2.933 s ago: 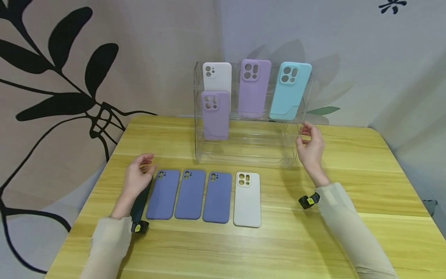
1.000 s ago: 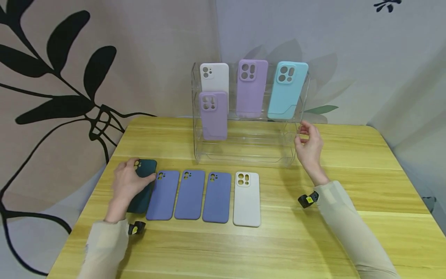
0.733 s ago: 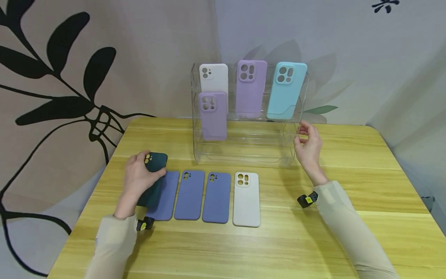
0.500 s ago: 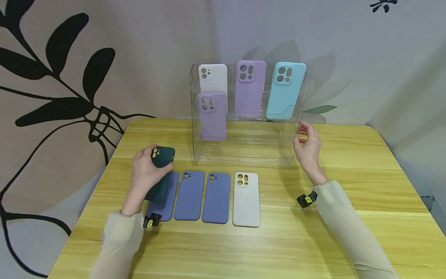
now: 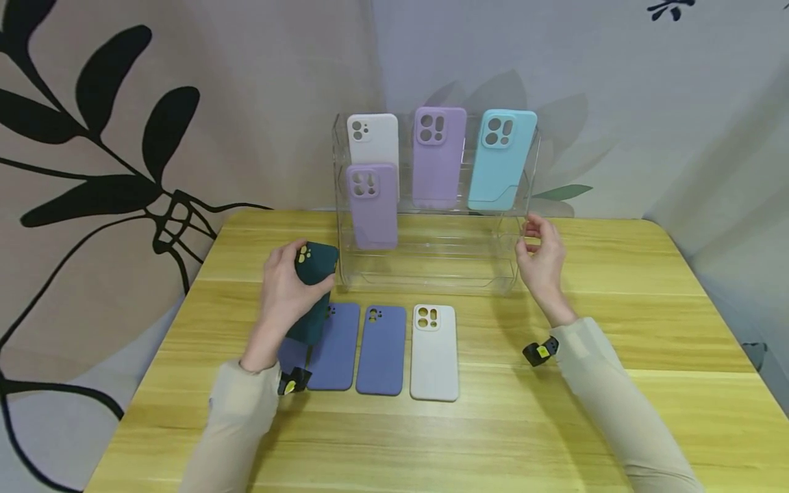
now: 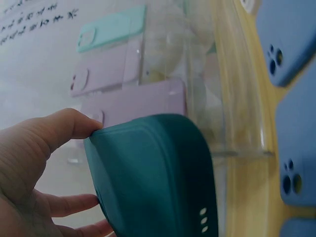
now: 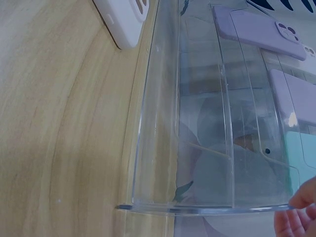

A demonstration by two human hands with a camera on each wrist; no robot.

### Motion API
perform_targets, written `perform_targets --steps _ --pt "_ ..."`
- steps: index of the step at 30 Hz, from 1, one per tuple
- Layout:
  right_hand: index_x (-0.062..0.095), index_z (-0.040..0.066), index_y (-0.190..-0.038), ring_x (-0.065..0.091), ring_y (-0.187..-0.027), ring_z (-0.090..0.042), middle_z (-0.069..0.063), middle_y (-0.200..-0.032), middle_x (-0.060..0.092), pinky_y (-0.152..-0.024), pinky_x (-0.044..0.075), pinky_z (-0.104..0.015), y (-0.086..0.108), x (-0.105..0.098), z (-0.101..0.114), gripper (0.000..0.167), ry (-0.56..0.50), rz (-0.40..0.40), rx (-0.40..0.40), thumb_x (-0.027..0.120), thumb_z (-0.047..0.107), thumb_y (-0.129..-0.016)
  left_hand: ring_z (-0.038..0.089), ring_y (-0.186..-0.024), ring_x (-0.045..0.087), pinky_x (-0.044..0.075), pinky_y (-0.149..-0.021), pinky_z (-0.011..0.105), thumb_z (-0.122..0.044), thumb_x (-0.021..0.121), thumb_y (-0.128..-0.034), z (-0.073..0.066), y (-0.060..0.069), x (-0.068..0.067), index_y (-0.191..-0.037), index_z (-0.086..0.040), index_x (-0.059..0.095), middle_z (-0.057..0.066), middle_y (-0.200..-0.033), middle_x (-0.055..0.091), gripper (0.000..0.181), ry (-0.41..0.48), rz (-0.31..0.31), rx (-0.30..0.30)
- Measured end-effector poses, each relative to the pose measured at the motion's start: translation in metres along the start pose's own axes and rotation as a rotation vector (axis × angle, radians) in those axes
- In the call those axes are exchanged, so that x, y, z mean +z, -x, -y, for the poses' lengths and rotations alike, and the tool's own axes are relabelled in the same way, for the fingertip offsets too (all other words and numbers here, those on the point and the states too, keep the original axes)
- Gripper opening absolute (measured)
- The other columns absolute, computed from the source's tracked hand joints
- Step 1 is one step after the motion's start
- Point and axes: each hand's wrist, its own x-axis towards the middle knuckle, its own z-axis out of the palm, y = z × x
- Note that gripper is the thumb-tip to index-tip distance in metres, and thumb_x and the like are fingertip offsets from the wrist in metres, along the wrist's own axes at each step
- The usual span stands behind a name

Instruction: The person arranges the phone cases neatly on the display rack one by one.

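Note:
My left hand [image 5: 285, 294] pinches a dark green phone case [image 5: 316, 263] by its side edges, tilted above the leftmost blue case [image 5: 292, 354]. The left wrist view shows the green case [image 6: 143, 173] between thumb and fingers. My right hand [image 5: 544, 263] grips the right side edge of a clear acrylic rack [image 5: 431, 281]; in the right wrist view the fingertips touch the rack's edge [image 7: 197, 211]. On the rack stand a white case [image 5: 373, 137], a purple case [image 5: 439, 164], a turquoise case [image 5: 502, 161] and a lower purple case [image 5: 373, 212].
Two more blue cases [image 5: 335, 356] [image 5: 382, 356] and a white case [image 5: 434, 359] lie in a row on the wooden table [image 5: 462, 445], in front of the rack. A wall with a plant pattern [image 5: 277, 103] rises behind the table.
My left hand has taken hold of the green case, lifted it from the left end of the row and carried it right and toward the rack. My right hand stays at the rack's side.

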Motion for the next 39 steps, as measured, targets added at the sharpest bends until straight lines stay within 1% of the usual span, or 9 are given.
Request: perform_targets --steps 7,10,14,20,24,30,35,39 --pt "0.054 -0.01 -0.118 0.057 -0.093 -0.036 -0.025 -0.104 0.056 -0.066 0.035 -0.001 0.0 0.001 -0.001 0.034 0.005 -0.001 -0.005 0.052 -0.013 -0.084 0.041 -0.117 0.039 0.039 -0.091 0.056 -0.022 0.076 -0.0735 -0.021 -0.002 0.01 -0.133 0.0 0.046 0.025 -0.127 0.045 0.07 0.055 -0.01 0.065" --pt "0.054 -0.01 -0.118 0.058 -0.093 -0.036 -0.026 -0.103 0.056 -0.066 0.035 -0.001 0.0 0.001 0.0 0.034 0.013 -0.002 -0.009 0.052 -0.012 -0.084 0.041 -0.117 0.039 0.038 -0.091 0.056 -0.022 0.076 -0.0737 -0.029 -0.003 0.015 -0.132 0.0 0.046 0.024 -0.127 0.045 0.07 0.087 -0.017 0.104" --pt "0.054 -0.011 -0.118 0.058 -0.093 -0.036 -0.027 -0.103 0.056 -0.067 0.036 -0.001 0.0 0.0 0.001 0.034 0.018 -0.004 -0.013 0.053 -0.012 -0.084 0.039 -0.113 0.041 0.039 -0.089 0.054 -0.023 0.076 -0.0737 -0.042 -0.005 0.023 -0.132 -0.001 0.047 0.024 -0.123 0.047 0.069 0.122 -0.024 0.159" --pt "0.054 -0.011 -0.118 0.058 -0.093 -0.036 -0.027 -0.104 0.056 -0.067 0.037 -0.001 0.0 0.001 -0.001 0.034 0.007 -0.007 -0.013 0.053 -0.012 -0.084 0.038 -0.112 0.043 0.039 -0.09 0.053 -0.022 0.077 -0.0723 -0.06 -0.008 0.039 -0.131 0.001 0.048 0.023 -0.123 0.047 0.069 0.153 -0.048 0.232" --pt "0.054 -0.011 -0.118 0.058 -0.094 -0.036 -0.027 -0.104 0.056 -0.068 0.038 -0.002 0.0 0.001 -0.001 0.034 0.007 -0.006 -0.012 0.053 -0.012 -0.084 0.037 -0.111 0.043 0.041 -0.088 0.051 -0.021 0.077 -0.0722 -0.074 -0.012 0.049 -0.13 0.001 0.048 0.022 -0.124 0.046 0.068 0.178 -0.063 0.257" --pt "0.054 -0.011 -0.118 0.058 -0.093 -0.036 -0.027 -0.104 0.056 -0.067 0.038 -0.002 0.0 0.0 -0.001 0.034 0.008 -0.011 -0.017 0.054 -0.012 -0.083 0.035 -0.108 0.042 0.039 -0.087 0.049 -0.023 0.076 -0.0737 -0.098 -0.021 0.068 -0.131 -0.001 0.047 0.02 -0.123 0.045 0.068 0.205 -0.09 0.303" --pt "0.054 -0.01 -0.118 0.058 -0.094 -0.035 -0.026 -0.104 0.057 -0.067 0.037 -0.002 0.0 0.001 -0.002 0.034 0.011 -0.009 -0.011 0.053 -0.012 -0.083 0.035 -0.108 0.041 0.04 -0.085 0.048 -0.024 0.075 -0.0754 -0.114 -0.03 0.083 -0.132 -0.001 0.045 0.02 -0.124 0.044 0.068 0.23 -0.129 0.332" --pt "0.053 -0.01 -0.119 0.058 -0.095 -0.035 -0.026 -0.106 0.056 -0.068 0.038 -0.003 -0.001 0.001 -0.002 0.035 0.014 0.002 -0.002 0.054 -0.012 -0.084 0.034 -0.107 0.042 0.041 -0.085 0.046 -0.024 0.074 -0.0751 -0.126 -0.038 0.094 -0.132 -0.001 0.045 0.02 -0.122 0.043 0.068 0.24 -0.205 0.367"
